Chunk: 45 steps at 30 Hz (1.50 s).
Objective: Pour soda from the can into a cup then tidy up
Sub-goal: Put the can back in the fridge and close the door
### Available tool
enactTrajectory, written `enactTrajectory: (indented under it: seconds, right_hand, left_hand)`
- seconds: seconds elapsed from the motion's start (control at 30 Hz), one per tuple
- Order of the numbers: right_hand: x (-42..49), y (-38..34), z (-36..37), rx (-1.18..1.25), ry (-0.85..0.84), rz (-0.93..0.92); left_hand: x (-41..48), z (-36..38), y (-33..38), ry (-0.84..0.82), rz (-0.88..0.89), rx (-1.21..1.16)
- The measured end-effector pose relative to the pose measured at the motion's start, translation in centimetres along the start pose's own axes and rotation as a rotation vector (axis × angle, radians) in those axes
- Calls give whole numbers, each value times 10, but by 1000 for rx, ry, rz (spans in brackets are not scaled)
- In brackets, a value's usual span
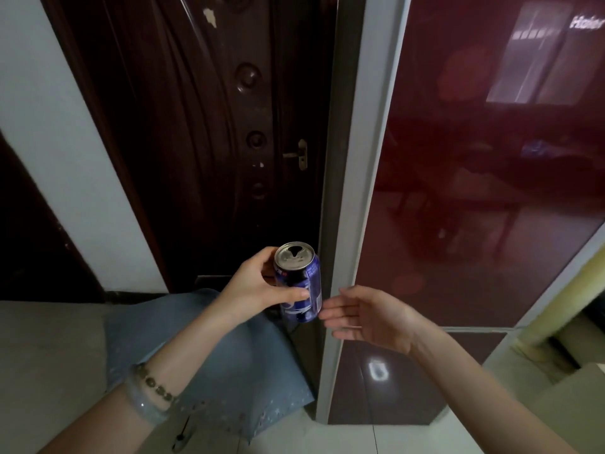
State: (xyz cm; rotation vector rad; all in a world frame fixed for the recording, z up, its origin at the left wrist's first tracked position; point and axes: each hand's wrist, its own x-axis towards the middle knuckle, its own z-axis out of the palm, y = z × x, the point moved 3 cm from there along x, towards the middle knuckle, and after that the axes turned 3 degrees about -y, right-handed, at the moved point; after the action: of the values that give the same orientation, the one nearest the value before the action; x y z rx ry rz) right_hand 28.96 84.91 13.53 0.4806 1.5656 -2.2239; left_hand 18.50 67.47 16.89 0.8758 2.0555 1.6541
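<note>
My left hand [258,286] grips a blue soda can [299,283] around its side, holding it roughly upright in mid-air. The can's silver top shows an open mouth. My right hand [366,314] is just right of the can, palm turned toward it, fingers apart and holding nothing. Its fingertips almost touch the can's lower edge. No cup is in view.
A dark red glossy fridge door [474,158] with a grey edge fills the right side. A dark wooden door [203,126] with a brass handle stands behind the can. A blue umbrella [229,362] leans on the tiled floor below my left arm.
</note>
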Motion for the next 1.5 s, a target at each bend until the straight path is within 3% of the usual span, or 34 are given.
enactTrajectory:
  seconds: [0.3,0.43,0.5,0.6,0.67,0.73,0.8,1.03,1.17,1.37,1.5]
  right_hand:
    - [40,-77,-21,-275,-2,-117]
    - [36,-107,-19,-572,-61,-206]
    - [31,-125,-16,-892,1,-432]
    - [26,-150,-8,-1692,283,-1071]
    - [30,-155,-6,-2082,406,-1378]
    - [36,-158,-6,-2265,407,-1550]
    - [43,-160,-8,-2346,377,-1611]
    - [63,-172,-25,-2661,392,-1186]
    - [62,-173,-17,-2723,413,-1016]
    - [64,-168,-15,-2850,391,-594]
    - [63,-162,-7,-2839,485,-383]
  left_hand:
    - [77,-22,19,-5,57,2]
    - [93,-29,20,-6,57,-11]
    - [97,-33,19,2,50,-25]
    - [100,-42,14,14,38,-44]
    - [101,-48,13,13,39,-38]
    - [101,-53,15,14,49,-40]
    - [101,-58,16,15,66,-53]
    - [99,-70,14,9,80,-61]
    - [96,-68,12,-13,80,-52]
    - [91,-62,9,-32,80,-46]
    - [84,-59,7,-40,83,-54]
